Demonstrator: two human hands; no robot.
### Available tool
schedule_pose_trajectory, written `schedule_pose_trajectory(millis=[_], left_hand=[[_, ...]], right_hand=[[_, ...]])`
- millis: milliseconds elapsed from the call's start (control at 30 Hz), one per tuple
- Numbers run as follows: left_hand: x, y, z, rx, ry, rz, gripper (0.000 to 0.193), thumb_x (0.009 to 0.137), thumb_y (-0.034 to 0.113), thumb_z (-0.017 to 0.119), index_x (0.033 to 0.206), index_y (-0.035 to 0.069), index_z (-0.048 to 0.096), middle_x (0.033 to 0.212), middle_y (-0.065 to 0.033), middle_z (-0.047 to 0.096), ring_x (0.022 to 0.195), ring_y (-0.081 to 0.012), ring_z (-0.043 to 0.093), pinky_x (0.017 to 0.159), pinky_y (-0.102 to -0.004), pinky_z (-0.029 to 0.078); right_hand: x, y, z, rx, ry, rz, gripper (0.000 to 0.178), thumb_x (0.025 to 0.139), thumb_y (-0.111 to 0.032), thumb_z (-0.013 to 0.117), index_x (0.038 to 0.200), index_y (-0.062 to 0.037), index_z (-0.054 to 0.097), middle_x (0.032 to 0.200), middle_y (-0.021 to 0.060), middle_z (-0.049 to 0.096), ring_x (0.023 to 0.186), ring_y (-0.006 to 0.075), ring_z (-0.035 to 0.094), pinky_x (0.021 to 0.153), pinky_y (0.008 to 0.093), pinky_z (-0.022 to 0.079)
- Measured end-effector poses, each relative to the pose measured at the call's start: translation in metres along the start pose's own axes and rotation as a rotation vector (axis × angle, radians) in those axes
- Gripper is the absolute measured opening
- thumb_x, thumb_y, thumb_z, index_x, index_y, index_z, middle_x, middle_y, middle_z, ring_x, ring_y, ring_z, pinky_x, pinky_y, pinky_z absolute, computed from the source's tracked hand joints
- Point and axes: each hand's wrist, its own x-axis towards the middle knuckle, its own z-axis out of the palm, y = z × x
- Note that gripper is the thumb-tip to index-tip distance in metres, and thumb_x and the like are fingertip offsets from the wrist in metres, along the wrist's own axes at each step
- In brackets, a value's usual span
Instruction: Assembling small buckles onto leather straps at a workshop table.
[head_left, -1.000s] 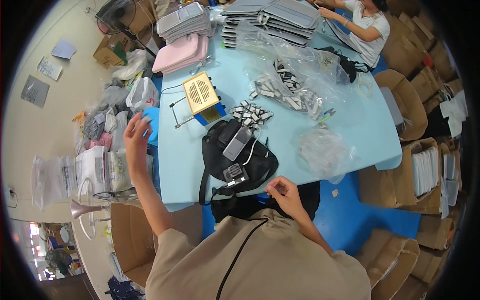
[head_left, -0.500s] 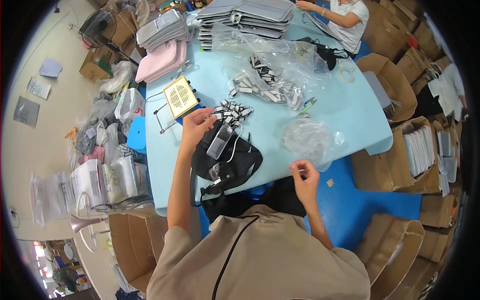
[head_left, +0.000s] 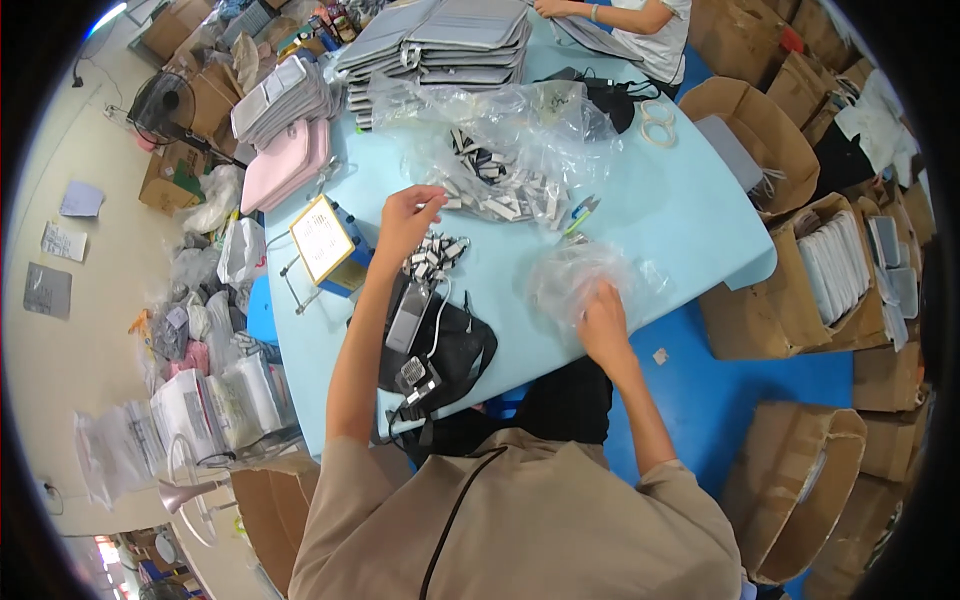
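Observation:
My left hand (head_left: pixel 410 218) is raised over the table, fingers bent and tips together. Whatever they may hold is too small to make out. Just below it lies a pile of small black-and-white pieces (head_left: pixel 434 257). Right of the fingers, a large clear plastic bag (head_left: pixel 585 110) spills more small white and dark rectangular pieces (head_left: pixel 510 198). My right hand (head_left: pixel 604 322) reaches into a heap of thin clear plastic bags (head_left: pixel 562 283) near the table's front edge, its fingers pinched on the plastic. A black bag (head_left: pixel 462 352) lies before me with a grey device (head_left: pixel 407 318) and white cable on it.
A yellow-and-blue box (head_left: pixel 325 243) stands at the left. Behind are pink cases (head_left: pixel 288 168) and stacked grey cases (head_left: pixel 470 50). Green-handled snips (head_left: pixel 580 216) and a tape roll (head_left: pixel 657 124) lie on the table (head_left: pixel 690 220). A co-worker's arm (head_left: pixel 630 17) is at the far side.
My right hand has moved forward from the table's front edge onto the clear bags. My left hand has moved away from the small-piece pile, toward the large bag. The whole view has shifted.

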Motion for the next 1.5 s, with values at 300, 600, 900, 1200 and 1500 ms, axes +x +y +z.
schedule_pose_trajectory(millis=[300,600,900,1200,1500], left_hand=[[0.134,-0.063,0.060,0.848,0.106,0.247,0.019,0.083,0.012,0.070,0.097,0.000,0.075,0.096,-0.0239,0.073,0.091,-0.0414,0.072,0.080,-0.0502,0.058],[0.136,-0.077,0.075,1.005,0.143,0.135,0.017,0.083,0.015,0.069,0.095,0.005,0.074,0.096,-0.0195,0.073,0.093,-0.0405,0.071,0.079,-0.0510,0.058],[0.155,-0.091,0.049,0.643,0.012,0.208,0.021,0.070,0.001,0.071,0.090,0.004,0.078,0.088,-0.0192,0.075,0.087,-0.0372,0.073,0.080,-0.0443,0.060],[0.135,-0.081,0.060,0.837,0.096,0.126,0.009,0.073,0.007,0.074,0.081,0.005,0.077,0.083,-0.0225,0.073,0.083,-0.0415,0.072,0.078,-0.0477,0.059],[0.128,-0.062,0.046,0.589,0.046,0.091,0.026,0.073,0.012,0.077,0.099,0.012,0.081,0.084,-0.0107,0.077,0.081,-0.0325,0.075,0.076,-0.0406,0.060]], right_hand=[[0.014,0.013,0.039,-0.032,-0.194,0.117,0.035,0.090,-0.013,0.064,0.124,-0.0063,0.068,0.127,0.0249,0.064,0.113,0.0435,0.062,0.096,0.0479,0.052],[0.040,-0.002,0.033,0.025,-0.172,0.325,0.048,0.084,-0.035,0.075,0.122,-0.0059,0.068,0.127,0.0243,0.065,0.115,0.0429,0.062,0.097,0.0501,0.051],[0.034,0.017,0.052,0.262,-0.046,0.386,0.040,0.083,-0.024,0.076,0.118,-0.0084,0.069,0.111,0.0200,0.069,0.101,0.0395,0.067,0.086,0.0471,0.054],[0.016,-0.006,0.012,0.297,0.157,0.137,0.020,0.094,-0.008,0.060,0.108,-0.0013,0.072,0.105,0.0231,0.071,0.094,0.0420,0.068,0.080,0.0455,0.056],[-0.033,-0.025,-0.037,0.757,0.363,0.384,0.012,0.087,0.000,0.075,0.097,0.0026,0.071,0.092,0.0112,0.072,0.081,0.0163,0.070,0.071,0.0291,0.058]])
